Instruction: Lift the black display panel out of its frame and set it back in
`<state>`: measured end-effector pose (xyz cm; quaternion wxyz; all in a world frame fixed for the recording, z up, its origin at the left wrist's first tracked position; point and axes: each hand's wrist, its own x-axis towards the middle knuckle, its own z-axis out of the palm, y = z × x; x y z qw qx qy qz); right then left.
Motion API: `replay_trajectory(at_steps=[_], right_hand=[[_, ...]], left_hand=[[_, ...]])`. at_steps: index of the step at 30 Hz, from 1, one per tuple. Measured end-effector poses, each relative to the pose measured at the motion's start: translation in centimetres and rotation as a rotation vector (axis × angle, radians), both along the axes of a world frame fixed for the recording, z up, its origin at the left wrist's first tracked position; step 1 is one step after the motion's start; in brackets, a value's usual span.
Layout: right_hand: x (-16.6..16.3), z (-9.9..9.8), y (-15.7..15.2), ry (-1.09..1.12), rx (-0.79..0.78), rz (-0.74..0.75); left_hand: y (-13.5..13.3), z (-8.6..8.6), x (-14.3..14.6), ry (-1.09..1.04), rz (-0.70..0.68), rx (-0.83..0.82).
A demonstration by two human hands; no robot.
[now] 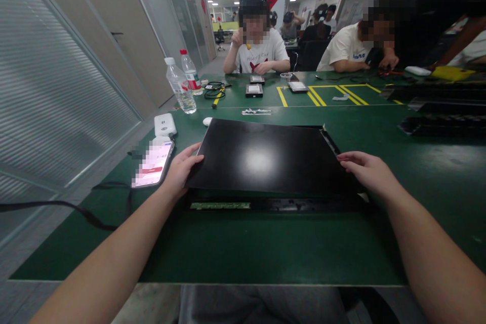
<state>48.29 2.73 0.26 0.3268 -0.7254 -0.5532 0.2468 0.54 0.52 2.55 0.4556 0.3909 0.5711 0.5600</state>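
A flat black glossy screen panel is raised at a tilt above the table, a ceiling light mirrored in its face. My left hand grips its left edge, thumb on top and fingers partly hidden underneath. At the right edge, my right hand is closed in a pinch; whether it also takes in the frame I cannot tell. Under the panel lies a black frame, showing along the near side and at the far right corner. A green circuit strip sits in its near left part.
Left of the panel lie a phone, a white power bank and a black strap. Two bottles stand farther back. Hard drives lie before a person opposite. Black frames are stacked at right.
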Motion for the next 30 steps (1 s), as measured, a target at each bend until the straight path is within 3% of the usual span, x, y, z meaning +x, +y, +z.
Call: replay_trajectory(at_steps=[19,30], right_hand=[[-0.3,0.1,-0.2,0.071,0.031,-0.046],[0.8,-0.7,0.2,-0.119,0.106,-0.03]], left_hand=[[-0.1,1.4,0.2,-0.04,-0.045,-0.098],[-0.3,0.8,0.6,-0.056,-0.066,-0.109]])
